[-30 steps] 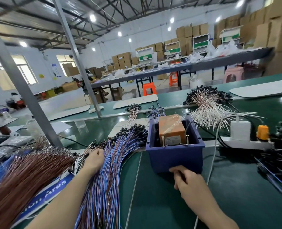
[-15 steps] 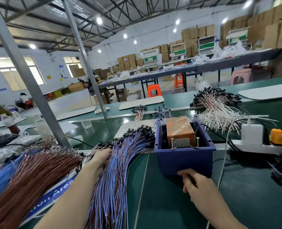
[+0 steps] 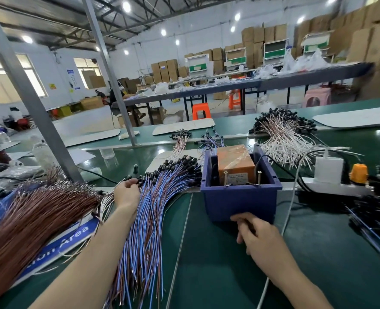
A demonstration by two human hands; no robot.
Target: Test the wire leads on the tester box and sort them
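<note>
A blue plastic bin point(image 3: 240, 199) stands on the green bench and holds an orange tester box point(image 3: 235, 163) with two upright metal screws at its front. Left of it fans a pile of blue-and-brown wire leads point(image 3: 153, 210) with black ends. My left hand point(image 3: 126, 192) rests on the pile's far left edge, fingertips pinching at the black ends. My right hand point(image 3: 258, 237) lies on the bench just in front of the bin, fingers curled, touching its front wall; whether it holds anything is hidden.
A brown lead bundle point(image 3: 28, 219) lies far left over a blue sign. White leads point(image 3: 284, 141) are heaped behind the bin. A power strip point(image 3: 336, 188) with white and orange plugs sits right, dark leads point(image 3: 376, 210) beyond. A slanted steel post point(image 3: 51, 130) rises at left.
My left hand has crept forward along the pile to the black ends. My right hand stays at the bin's front. The view has shifted slightly leftward.
</note>
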